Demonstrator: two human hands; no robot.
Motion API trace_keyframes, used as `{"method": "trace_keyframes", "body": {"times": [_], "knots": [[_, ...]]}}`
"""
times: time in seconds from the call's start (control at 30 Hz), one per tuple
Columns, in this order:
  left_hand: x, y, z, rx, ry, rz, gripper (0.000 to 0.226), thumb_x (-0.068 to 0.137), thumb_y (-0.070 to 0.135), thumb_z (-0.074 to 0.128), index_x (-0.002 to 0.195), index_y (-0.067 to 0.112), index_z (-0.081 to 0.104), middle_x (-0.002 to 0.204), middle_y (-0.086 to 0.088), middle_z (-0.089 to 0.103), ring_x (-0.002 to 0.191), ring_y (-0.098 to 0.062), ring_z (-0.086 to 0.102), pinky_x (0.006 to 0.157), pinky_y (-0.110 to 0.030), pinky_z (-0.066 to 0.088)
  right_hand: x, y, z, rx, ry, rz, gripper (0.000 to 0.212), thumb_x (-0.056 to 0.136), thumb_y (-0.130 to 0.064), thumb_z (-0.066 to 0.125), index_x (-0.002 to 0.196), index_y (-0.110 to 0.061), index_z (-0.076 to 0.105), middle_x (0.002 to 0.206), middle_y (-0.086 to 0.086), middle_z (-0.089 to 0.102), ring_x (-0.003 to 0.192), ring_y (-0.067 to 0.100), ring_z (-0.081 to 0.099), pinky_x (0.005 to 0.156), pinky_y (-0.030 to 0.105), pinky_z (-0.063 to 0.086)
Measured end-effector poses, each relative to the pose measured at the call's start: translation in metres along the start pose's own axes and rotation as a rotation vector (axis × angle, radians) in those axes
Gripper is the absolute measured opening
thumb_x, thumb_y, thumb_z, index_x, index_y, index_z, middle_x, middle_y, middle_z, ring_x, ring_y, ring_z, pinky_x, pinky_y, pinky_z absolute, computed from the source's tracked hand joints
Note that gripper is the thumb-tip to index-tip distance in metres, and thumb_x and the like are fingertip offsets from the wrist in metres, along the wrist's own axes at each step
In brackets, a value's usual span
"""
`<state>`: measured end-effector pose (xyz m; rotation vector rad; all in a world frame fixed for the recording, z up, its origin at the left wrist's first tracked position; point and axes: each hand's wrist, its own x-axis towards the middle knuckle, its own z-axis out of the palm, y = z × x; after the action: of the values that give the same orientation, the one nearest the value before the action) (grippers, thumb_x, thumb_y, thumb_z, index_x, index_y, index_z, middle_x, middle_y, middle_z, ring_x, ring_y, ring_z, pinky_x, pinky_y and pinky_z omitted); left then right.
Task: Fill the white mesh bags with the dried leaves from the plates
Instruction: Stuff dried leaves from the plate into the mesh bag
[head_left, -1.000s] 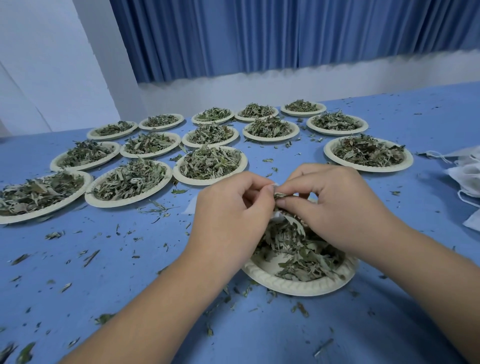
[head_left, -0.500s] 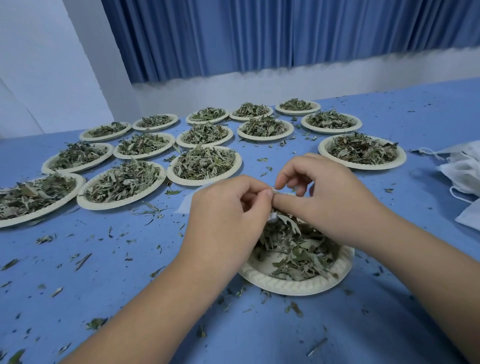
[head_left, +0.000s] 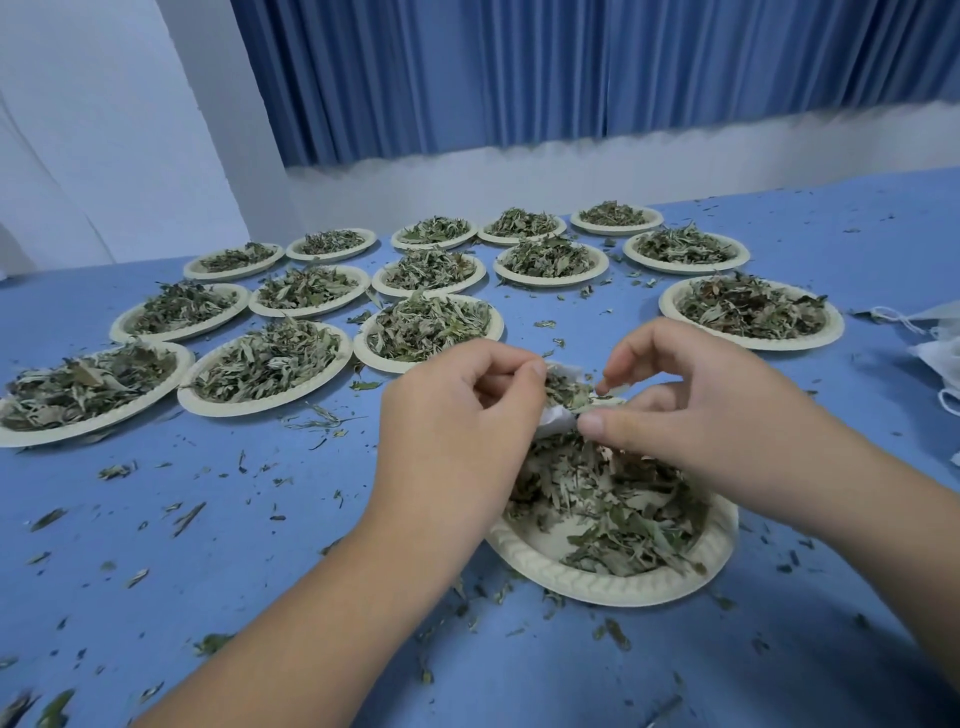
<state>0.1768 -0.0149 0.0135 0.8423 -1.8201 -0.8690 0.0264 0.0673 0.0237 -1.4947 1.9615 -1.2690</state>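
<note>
On a blue surface (head_left: 208, 519), head view: a person's left hand (head_left: 457, 415) and right hand (head_left: 717, 415) meet just above a paper plate (head_left: 597, 587) at centre-right, w/ a small white mesh bag (head_left: 557, 419) held btwn them. Left fingers (head_left: 519, 371) are curled, pinching the bag's left edge. The right thumb & forefinger pinch its opposite edge, the other right fingers bent loosely above. The bag mouth stands open w/ green bits showing inside; its lower part is hidden behind the hands. Dried leaves (head_left: 618, 514) cover much of the plate below, w/ a bare patch toward its near-left rim.

Beyond the hands, more than a dozen other plates (head_left: 753, 344) sit in rough rows, each heaped w/ leaves. Leaf scraps (head_left: 189, 517) litter the surface, esp. near-left & around the front plate. Spare bags (head_left: 935, 358), white w/ drawstrings, lie at the far right edge, well apart from the hands. In the bkgd, a pleated blue curtain (head_left: 519, 78) hangs above a white wall (head_left: 78, 130).
</note>
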Motion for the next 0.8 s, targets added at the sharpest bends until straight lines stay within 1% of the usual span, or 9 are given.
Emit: {"method": "trace_keyframes", "body": {"times": [0.07,0.13,0.2,0.37,0.43,0.5,0.57,0.7,0.8], "knots": [[0.0,0.0,0.0,-0.009,-0.005,-0.01,0.016,0.086,0.024,0.069,0.073,0.031,0.072,0.068,0.016,0.067,0.059,0.003,0.058,0.052,-0.009,0.043,0.001,0.0,0.0,0.059,0.025,0.0,0.025,0.067,-0.032,0.079,0.082,-0.026,0.06,0.082,-0.012,0.067,0.066,0.018,0.068,0.064,0.034,0.051],[0.0,0.001,0.001,-0.015,-0.011,-0.016,0.016,0.086,0.023,0.069,0.072,0.03,0.071,0.068,0.016,0.067,0.059,0.002,0.059,0.052,-0.009,0.043,0.001,-0.001,0.0,0.113,0.047,-0.018,0.02,0.07,-0.024,0.08,0.079,-0.023,0.062,0.073,-0.004,0.066,0.06,0.02,0.064,0.061,0.041,0.05],[-0.001,0.001,0.001,-0.013,-0.023,-0.009,0.016,0.086,0.023,0.069,0.072,0.031,0.071,0.067,0.016,0.067,0.059,0.002,0.059,0.052,-0.011,0.045,0.002,-0.002,0.001,0.162,0.079,-0.05,0.018,0.07,-0.02,0.08,0.077,-0.022,0.064,0.071,0.006,0.065,0.059,0.021,0.061,0.064,0.047,0.053],[-0.004,0.002,0.004,-0.007,-0.06,0.007,0.014,0.086,0.024,0.069,0.074,0.031,0.072,0.063,0.017,0.066,0.055,0.002,0.058,0.053,-0.013,0.044,0.001,-0.003,0.006,0.18,0.142,-0.174,0.019,0.067,-0.015,0.082,0.073,-0.023,0.066,0.069,0.002,0.067,0.057,0.014,0.061,0.057,0.025,0.053],[-0.005,0.003,0.006,-0.011,-0.07,0.007,0.014,0.085,0.022,0.069,0.075,0.03,0.073,0.062,0.017,0.067,0.056,0.003,0.059,0.055,-0.013,0.044,0.001,-0.002,0.01,0.044,0.171,-0.239,0.018,0.068,-0.016,0.082,0.07,-0.026,0.067,0.067,-0.004,0.067,0.056,0.009,0.06,0.056,0.019,0.051],[-0.005,0.004,0.008,-0.026,-0.075,0.002,0.013,0.085,0.02,0.068,0.076,0.028,0.074,0.061,0.016,0.067,0.056,0.003,0.059,0.055,-0.011,0.043,0.001,-0.002,0.013,-0.123,0.207,-0.326,0.021,0.069,-0.012,0.08,0.067,-0.028,0.066,0.061,-0.011,0.063,0.058,0.003,0.058,0.057,0.01,0.042],[-0.005,0.005,0.008,-0.049,-0.076,-0.008,0.012,0.085,0.018,0.068,0.077,0.025,0.075,0.06,0.015,0.067,0.055,0.003,0.058,0.056,-0.011,0.043,0.001,-0.002,0.015,-0.188,0.233,-0.397,0.019,0.069,-0.008,0.079,0.069,-0.023,0.068,0.057,-0.015,0.059,0.059,-0.002,0.056,0.058,0.005,0.038],[-0.004,0.005,0.006,-0.104,-0.06,-0.025,0.013,0.085,0.017,0.068,0.076,0.023,0.076,0.062,0.009,0.067,0.06,-0.006,0.061,0.063,-0.031,0.054,0.001,0.0,0.015,-0.192,0.234,-0.47,0.013,0.072,-0.01,0.081,0.074,-0.022,0.075,0.066,-0.013,0.064,0.063,0.002,0.057,0.061,0.013,0.042],[-0.004,0.006,0.005,-0.095,-0.045,-0.025,0.015,0.085,0.018,0.069,0.074,0.025,0.075,0.064,0.008,0.068,0.063,-0.009,0.064,0.069,-0.042,0.058,0.001,0.0,0.01,-0.072,0.134,-0.421,0.015,0.077,-0.013,0.077,0.084,-0.026,0.078,0.078,-0.012,0.07,0.074,0.007,0.064,0.069,0.024,0.05]]}}
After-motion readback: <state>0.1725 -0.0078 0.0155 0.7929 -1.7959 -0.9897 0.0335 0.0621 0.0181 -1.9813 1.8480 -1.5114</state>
